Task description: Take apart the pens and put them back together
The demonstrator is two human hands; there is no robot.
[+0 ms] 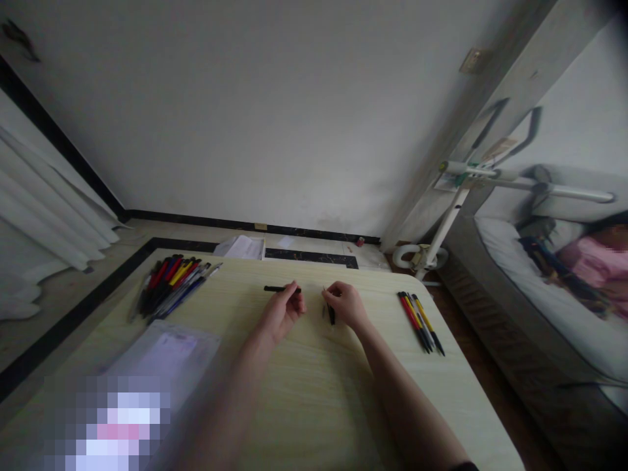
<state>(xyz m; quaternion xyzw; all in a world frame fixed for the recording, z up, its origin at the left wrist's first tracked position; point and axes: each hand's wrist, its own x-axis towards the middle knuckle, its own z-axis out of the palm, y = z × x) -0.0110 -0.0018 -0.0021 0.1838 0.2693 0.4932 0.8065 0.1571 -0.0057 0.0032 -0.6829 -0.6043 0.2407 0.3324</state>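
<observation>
A slim black piece (pixel 273 288) is pinched between fingertips of the left hand (pixel 284 307) over a pale table (pixel 304 405) as the right hand (pixel 346 304), fingers narrowed, grips another dark piece (pixel 331 316); a loosened pinch could send either rolling toward pens (pixel 413 320) at right.

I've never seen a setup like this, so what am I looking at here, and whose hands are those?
There's no machine here: these are a person's bare hands, seen by a camera worn on their head, looking forward and down. The left hand holds a slim black piece. The right hand is at a small dark item, partly hidden by the fingers. On the pale table lie a pile of pens at left, a few more pens at right, and a clear plastic bag nearer the camera.
</observation>
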